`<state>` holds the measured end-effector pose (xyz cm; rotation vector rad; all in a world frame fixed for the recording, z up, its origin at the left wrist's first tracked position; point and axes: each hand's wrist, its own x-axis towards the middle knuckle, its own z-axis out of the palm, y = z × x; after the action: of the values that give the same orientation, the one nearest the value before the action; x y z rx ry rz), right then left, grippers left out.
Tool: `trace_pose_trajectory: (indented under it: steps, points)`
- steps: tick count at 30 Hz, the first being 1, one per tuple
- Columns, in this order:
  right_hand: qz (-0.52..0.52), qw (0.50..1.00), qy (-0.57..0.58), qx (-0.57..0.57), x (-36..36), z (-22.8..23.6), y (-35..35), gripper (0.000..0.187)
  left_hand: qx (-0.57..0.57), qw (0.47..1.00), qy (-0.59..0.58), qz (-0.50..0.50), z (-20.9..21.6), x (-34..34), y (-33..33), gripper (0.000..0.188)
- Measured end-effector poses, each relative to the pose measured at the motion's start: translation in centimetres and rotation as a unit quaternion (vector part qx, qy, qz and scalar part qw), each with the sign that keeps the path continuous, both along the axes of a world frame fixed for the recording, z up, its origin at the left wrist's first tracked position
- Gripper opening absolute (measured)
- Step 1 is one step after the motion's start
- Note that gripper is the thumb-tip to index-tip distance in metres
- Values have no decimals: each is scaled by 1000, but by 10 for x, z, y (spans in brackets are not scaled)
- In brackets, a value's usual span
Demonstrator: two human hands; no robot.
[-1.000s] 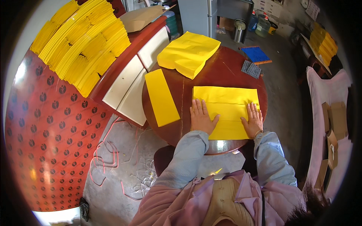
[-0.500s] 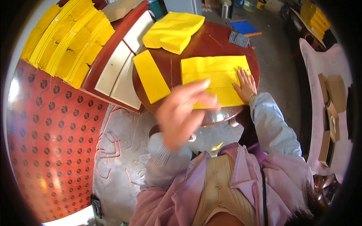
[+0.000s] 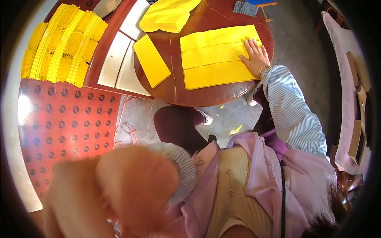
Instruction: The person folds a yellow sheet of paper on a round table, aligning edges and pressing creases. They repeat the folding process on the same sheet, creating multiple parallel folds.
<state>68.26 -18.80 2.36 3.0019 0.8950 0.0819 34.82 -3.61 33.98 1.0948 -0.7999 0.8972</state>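
A folded yellow sheet, cloth-like with creases across it, lies flat on the round dark-red table. My right hand rests on its right edge, palm down, fingers stretched out and slightly spread. Raised very close to the camera at the lower left is my left hand, large and blurred. Its fingers are partly out of the picture, so I cannot make out whether it holds anything. Left of the sheet lies a narrow yellow panel. Behind that, a bulkier folded yellow piece sits at the table's far side.
Bundled stacks of folded yellow pieces stand at the far left, on a red patterned board. Cream panels lie beside the table. A grey textured pad is at the table's far right. Pink cloth with cardboard hangs at the right.
My left hand has moved from above the sheet's near left corner down and left, close to the camera. The right hand stays on the sheet. The view has tilted downward.
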Motion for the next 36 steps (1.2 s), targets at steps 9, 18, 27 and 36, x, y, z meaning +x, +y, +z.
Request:
trace_pose_trajectory:
  steps: [9,18,27,36]
  points:
    - [-8,998,41,43,-6,12,-8,78,-430,715,549,-46,-284,178,32,14]
    - [1,999,51,0,-5,22,-2,77,-407,607,664,159,-299,233,24,47]
    - [24,994,99,43,-1,39,-5,76,-443,636,612,158,-312,261,12,48]
    - [42,900,292,322,40,58,-42,68,-87,687,721,-19,-258,214,82,62]
